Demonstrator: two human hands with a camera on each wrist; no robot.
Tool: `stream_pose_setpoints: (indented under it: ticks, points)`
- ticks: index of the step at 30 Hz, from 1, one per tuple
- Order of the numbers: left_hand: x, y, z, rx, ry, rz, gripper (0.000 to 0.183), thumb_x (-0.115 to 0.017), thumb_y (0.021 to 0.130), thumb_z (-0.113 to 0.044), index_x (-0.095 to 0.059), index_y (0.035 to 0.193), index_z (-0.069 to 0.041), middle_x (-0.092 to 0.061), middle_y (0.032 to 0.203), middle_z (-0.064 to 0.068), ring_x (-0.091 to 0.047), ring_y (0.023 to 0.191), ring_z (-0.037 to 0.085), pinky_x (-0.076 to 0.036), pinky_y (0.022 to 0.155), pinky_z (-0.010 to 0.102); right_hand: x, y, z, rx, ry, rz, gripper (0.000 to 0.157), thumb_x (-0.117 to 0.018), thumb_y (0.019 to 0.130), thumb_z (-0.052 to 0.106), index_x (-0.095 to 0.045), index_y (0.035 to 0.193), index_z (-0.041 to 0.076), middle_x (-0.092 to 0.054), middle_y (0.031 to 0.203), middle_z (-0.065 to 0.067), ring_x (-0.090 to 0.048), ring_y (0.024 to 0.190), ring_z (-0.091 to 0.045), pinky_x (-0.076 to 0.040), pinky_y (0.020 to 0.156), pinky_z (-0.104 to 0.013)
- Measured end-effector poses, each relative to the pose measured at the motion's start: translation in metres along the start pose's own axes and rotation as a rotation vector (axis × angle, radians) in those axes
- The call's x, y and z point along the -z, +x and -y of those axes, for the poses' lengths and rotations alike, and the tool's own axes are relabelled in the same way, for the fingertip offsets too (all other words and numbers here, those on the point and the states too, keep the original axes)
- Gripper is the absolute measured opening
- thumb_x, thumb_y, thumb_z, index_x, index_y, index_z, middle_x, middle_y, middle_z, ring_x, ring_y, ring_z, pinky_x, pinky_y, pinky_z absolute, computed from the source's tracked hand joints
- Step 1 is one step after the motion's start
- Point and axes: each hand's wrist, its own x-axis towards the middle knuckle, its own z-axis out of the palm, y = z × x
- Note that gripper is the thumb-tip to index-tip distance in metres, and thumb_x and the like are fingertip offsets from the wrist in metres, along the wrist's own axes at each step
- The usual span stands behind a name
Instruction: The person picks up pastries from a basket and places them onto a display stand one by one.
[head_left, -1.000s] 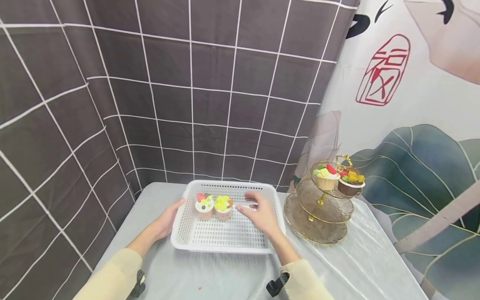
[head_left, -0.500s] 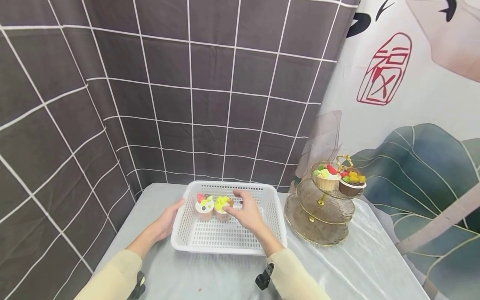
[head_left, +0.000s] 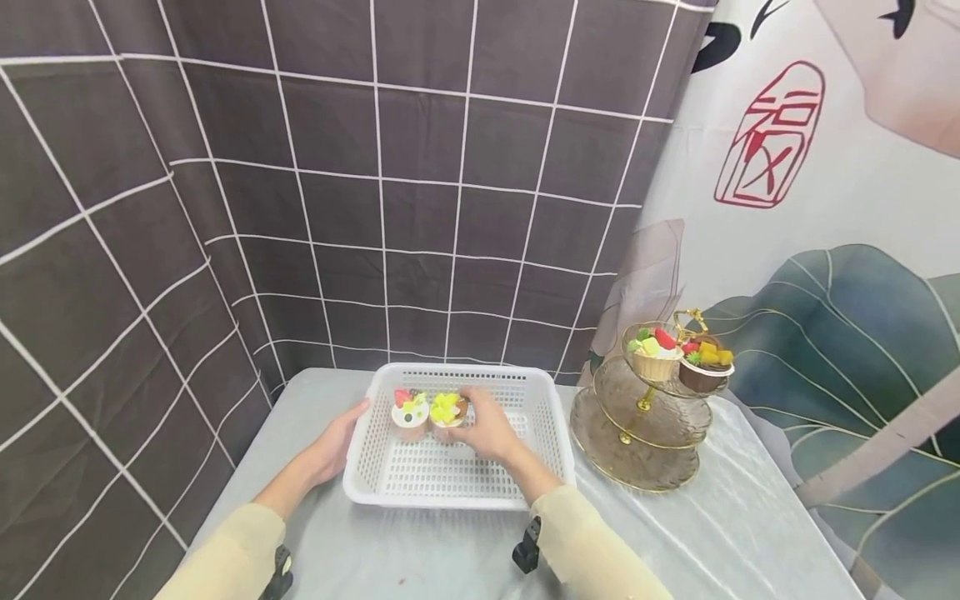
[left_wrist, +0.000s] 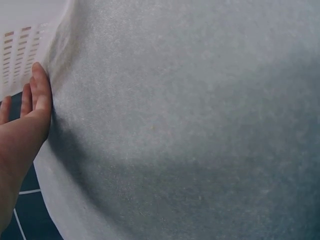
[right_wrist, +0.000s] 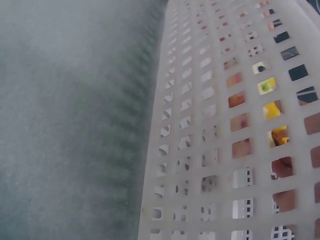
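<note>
Right hand [head_left: 487,430] grips yellow-topped cup [head_left: 444,410], thumb near side, fingers far side; half a second ago, hand wider, just right of cup. White-topped cup [head_left: 410,416] just left. Both inside white basket [head_left: 450,485]; left hand [head_left: 333,447], fingers extended, touches left wall. Pale cloth-covered table [head_left: 405,554], tiered stand [head_left: 633,454] right, dark grid curtain [head_left: 420,212] behind.

Basket [head_left: 442,501] floor: clear passage at 6 o'clock of yellow-topped cup [head_left: 445,410]; red-topped cup [head_left: 410,418] obstructs 9 o'clock.
</note>
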Motion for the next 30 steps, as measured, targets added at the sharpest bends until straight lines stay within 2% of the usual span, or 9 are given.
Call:
stream_pose_setpoints:
  ticks: [6, 10, 18, 24, 30]
  points:
    - [0.0009, 0.0003, 0.0022, 0.000, -0.001, -0.001, 0.083, -0.031, 0.110, -0.065, -0.006, 0.172, -0.015, -0.017, 0.174, 0.024, -0.022, 0.158, 0.047, -0.025, 0.126, 0.062, -0.0024, -0.0026, 0.0009, 0.031, -0.041, 0.032, 0.078, -0.088, 0.089, 0.029, -0.052, 0.151, -0.001, -0.059, 0.146, -0.019, -0.056, 0.136, -0.038, -0.046, 0.117, -0.055]
    - [0.0012, 0.0010, 0.0027, 0.000, -0.003, 0.001, 0.083, -0.031, 0.110, -0.065, -0.006, 0.172, -0.016, -0.018, 0.174, 0.023, -0.023, 0.158, 0.046, -0.024, 0.126, 0.062, -0.0036, -0.0033, 0.0002, 0.014, -0.056, 0.047, 0.078, -0.089, 0.087, 0.026, -0.052, 0.151, 0.001, -0.060, 0.143, -0.017, -0.061, 0.128, -0.034, -0.052, 0.110, -0.051]
    - [0.0012, 0.0025, 0.0023, -0.002, -0.011, 0.011, 0.083, -0.030, 0.110, -0.065, -0.005, 0.172, -0.016, -0.018, 0.174, 0.024, -0.022, 0.158, 0.047, -0.023, 0.127, 0.062, -0.0071, -0.0029, -0.0007, -0.029, -0.062, 0.106, 0.088, -0.089, 0.087, 0.030, -0.044, 0.158, 0.002, -0.052, 0.157, -0.019, -0.050, 0.144, -0.038, -0.041, 0.121, -0.054]
    - [0.0006, 0.0034, 0.0010, -0.003, 0.006, 0.017, 0.084, -0.029, 0.109, -0.066, -0.005, 0.172, -0.016, -0.018, 0.174, 0.023, -0.022, 0.158, 0.045, -0.023, 0.127, 0.061, -0.0073, -0.0038, 0.0011, -0.022, -0.057, 0.092, 0.080, -0.090, 0.084, 0.019, -0.050, 0.151, 0.001, -0.062, 0.142, -0.018, -0.063, 0.125, -0.033, -0.054, 0.108, -0.049]
    - [0.0011, 0.0036, 0.0016, -0.003, 0.011, 0.026, 0.085, -0.028, 0.109, -0.066, -0.003, 0.172, -0.015, -0.015, 0.175, 0.022, -0.019, 0.159, 0.045, -0.021, 0.128, 0.060, -0.0061, -0.0061, 0.0022, -0.001, -0.093, 0.096, 0.072, -0.092, 0.082, 0.022, -0.059, 0.144, 0.004, -0.066, 0.135, -0.013, -0.063, 0.124, -0.031, -0.053, 0.108, -0.049]
